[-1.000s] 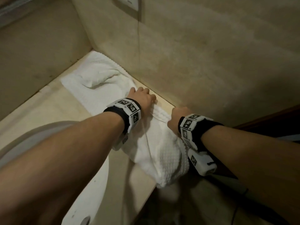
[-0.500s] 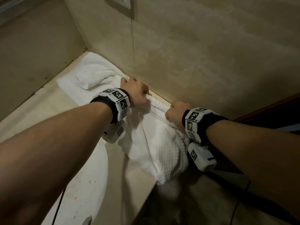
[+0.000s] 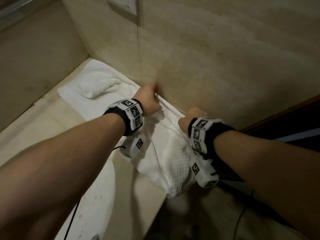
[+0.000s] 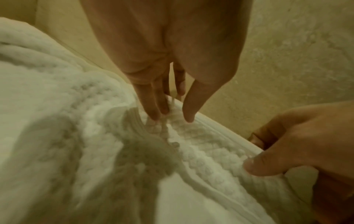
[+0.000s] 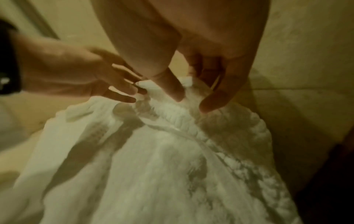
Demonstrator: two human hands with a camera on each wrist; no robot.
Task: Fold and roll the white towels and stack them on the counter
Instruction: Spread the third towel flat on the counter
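Observation:
A white waffle-weave towel (image 3: 169,153) lies on the beige counter (image 3: 43,127) and hangs over its right edge. My left hand (image 3: 152,99) pinches the towel's far hem close to the wall. In the left wrist view its fingers (image 4: 157,112) point down with a fold of hem between them and the thumb. My right hand (image 3: 187,118) grips the same hem a short way to the right, thumb and fingers closed on the cloth (image 5: 191,98). The hem runs taut between both hands.
A second white towel (image 3: 97,87) lies spread in the counter's far corner with a crumpled lump on top. A white sink basin (image 3: 97,196) sits at the near left, with a black cable (image 3: 72,219) over it. The stone wall (image 3: 207,66) borders the counter's far side.
My left hand rose from lying flat on the towel to pinching its hem, and moved farther along the wall. The hem is now drawn out between both hands. The right hand shifted slightly.

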